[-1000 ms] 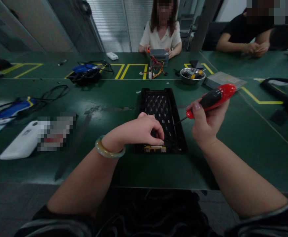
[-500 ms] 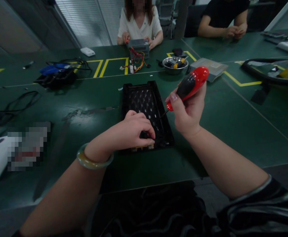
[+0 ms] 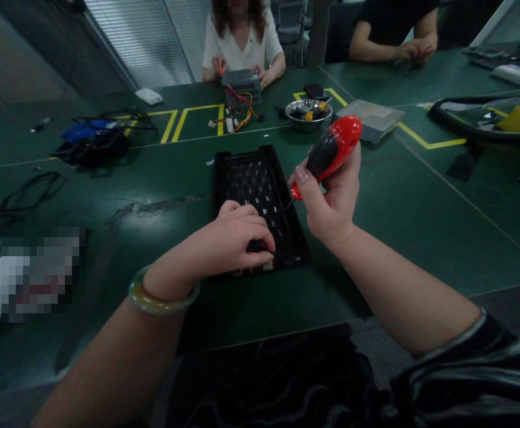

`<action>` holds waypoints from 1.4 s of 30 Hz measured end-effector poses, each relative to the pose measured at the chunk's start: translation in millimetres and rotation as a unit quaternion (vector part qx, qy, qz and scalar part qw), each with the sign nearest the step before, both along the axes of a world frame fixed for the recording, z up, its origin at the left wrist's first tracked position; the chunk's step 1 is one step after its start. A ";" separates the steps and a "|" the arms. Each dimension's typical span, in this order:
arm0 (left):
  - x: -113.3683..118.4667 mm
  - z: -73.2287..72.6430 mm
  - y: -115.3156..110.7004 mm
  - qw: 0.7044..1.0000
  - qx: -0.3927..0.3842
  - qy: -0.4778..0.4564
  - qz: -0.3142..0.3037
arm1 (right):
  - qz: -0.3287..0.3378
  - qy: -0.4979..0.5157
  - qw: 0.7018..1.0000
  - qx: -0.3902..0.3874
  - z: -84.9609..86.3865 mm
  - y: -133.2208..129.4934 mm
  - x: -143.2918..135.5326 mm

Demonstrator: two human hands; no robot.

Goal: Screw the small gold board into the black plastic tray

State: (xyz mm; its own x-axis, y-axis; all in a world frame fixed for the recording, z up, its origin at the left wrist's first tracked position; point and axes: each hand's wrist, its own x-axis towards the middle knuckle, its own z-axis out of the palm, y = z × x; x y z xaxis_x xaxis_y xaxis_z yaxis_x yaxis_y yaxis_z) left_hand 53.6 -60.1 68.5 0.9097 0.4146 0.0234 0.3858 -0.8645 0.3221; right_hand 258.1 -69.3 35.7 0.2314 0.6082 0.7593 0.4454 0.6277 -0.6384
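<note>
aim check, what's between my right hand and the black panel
In the head view, the screwdriver shaft slants from your right hand toward the black panel; tip contact is unclear.

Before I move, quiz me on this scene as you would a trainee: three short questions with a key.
1. Which hand holds the red-and-black screwdriver? A) left B) right C) neither
2. True or false: the left hand is at the near end of the black panel.
3. Fill in: the gray box with wires is in front of the person in the ____ top.

Key: 1 B, the right hand; 2 true; 3 white.
</note>
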 end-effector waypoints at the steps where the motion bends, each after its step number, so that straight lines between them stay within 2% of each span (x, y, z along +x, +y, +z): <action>1: 0.3 -0.2 -0.2 1.000 0.002 -0.001 -0.001 | -0.001 0.000 1.000 -0.001 -0.1 0.2 0.0; 8: 2.5 -0.3 -3.1 0.999 0.028 -0.010 -0.014 | -0.006 -0.003 1.000 0.014 -0.9 0.4 0.2; 12: 3.0 0.5 -3.3 1.000 0.016 -0.012 -0.008 | -0.026 0.004 1.000 0.006 3.5 -1.3 -0.6; 18: 3.5 1.3 -2.8 1.000 -0.021 -0.013 -0.001 | 0.030 0.086 0.990 0.109 16.1 -1.2 -3.6; 21: 3.2 2.0 -2.7 0.999 -0.039 -0.013 0.001 | 0.038 0.108 0.985 0.126 21.7 -4.0 -6.0; 25: 2.8 3.5 -3.2 0.999 -0.047 -0.018 0.000 | 0.047 0.120 0.987 0.099 26.9 -12.7 -10.4; 31: 2.8 5.8 -3.9 0.999 -0.050 -0.017 0.006 | 0.143 0.111 0.982 0.054 25.8 -26.5 -16.4; 36: 2.8 5.8 -3.6 0.998 -0.058 -0.019 0.009 | 0.133 0.014 0.991 -0.013 17.2 -31.0 -16.6; 42: 3.1 5.9 -3.5 0.998 -0.060 -0.019 0.013 | 0.135 0.010 0.991 -0.026 14.3 -31.2 -14.7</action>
